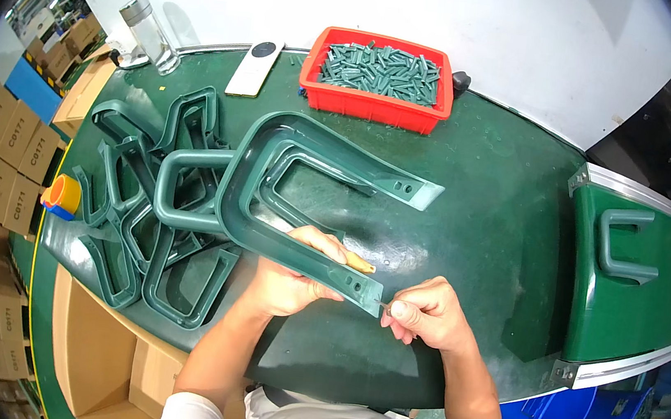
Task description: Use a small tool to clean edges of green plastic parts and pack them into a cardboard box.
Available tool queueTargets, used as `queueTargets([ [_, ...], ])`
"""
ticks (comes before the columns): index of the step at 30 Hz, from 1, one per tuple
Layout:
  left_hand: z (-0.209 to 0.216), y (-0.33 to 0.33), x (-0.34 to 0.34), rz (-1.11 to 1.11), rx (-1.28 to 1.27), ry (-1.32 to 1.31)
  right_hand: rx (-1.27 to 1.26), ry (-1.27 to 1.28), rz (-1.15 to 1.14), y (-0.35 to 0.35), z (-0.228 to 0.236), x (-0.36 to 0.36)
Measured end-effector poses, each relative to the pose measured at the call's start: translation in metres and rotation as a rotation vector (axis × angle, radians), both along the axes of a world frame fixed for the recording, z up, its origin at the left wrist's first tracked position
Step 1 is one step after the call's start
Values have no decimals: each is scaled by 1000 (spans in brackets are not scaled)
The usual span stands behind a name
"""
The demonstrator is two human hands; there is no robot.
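Note:
A large green plastic U-shaped frame (238,207) with a looped handle at its closed end lies across the middle of the table. My left hand (294,281) is closed around its near arm, fingers over the inner side and thumb below. A small yellow piece (359,263) shows beside those fingertips; its kind is hard to tell. At the tip of the near arm, my right hand (428,313) is pinched on a small thin object, mostly hidden by the fingers. The far arm, with two holes near its tip, is untouched.
Similar green frames (186,296) lie piled at the left. Behind are a red bin (379,113) of small green pieces, a white phone-like slab (250,74) and a glass bottle (154,38). A yellow-orange tape roll (64,193), an open carton (91,355) and a green panel (629,317) flank me.

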State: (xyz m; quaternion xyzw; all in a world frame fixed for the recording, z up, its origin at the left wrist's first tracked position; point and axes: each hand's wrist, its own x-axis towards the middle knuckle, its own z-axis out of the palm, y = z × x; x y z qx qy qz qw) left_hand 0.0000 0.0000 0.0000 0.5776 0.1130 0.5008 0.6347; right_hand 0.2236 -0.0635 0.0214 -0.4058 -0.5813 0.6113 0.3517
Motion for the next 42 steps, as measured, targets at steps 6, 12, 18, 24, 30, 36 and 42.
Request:
queueTargets([
  [6,-1,-3,0,99,-81,-28,185,-107,127,-1,-2,-3],
  [12,2,-3,-2,220,-79,37,379,-74,-14,-3,4,-10],
  [18,4,-13,2,116,-138,38,598,-160,-755,14,8,-1],
  [24,3,-14,8,68,-111,-7,628,-311,-844,17,2,-4],
  [30,-1,-13,5,82,-62,38,588,-329,-844,17,0,-4],
  [36,2,-16,8,34,-79,-30,613,-343,-864,19,-1,-3],
  [42,4,-20,12,-33,-91,-47,681,-414,-968,22,-1,3],
])
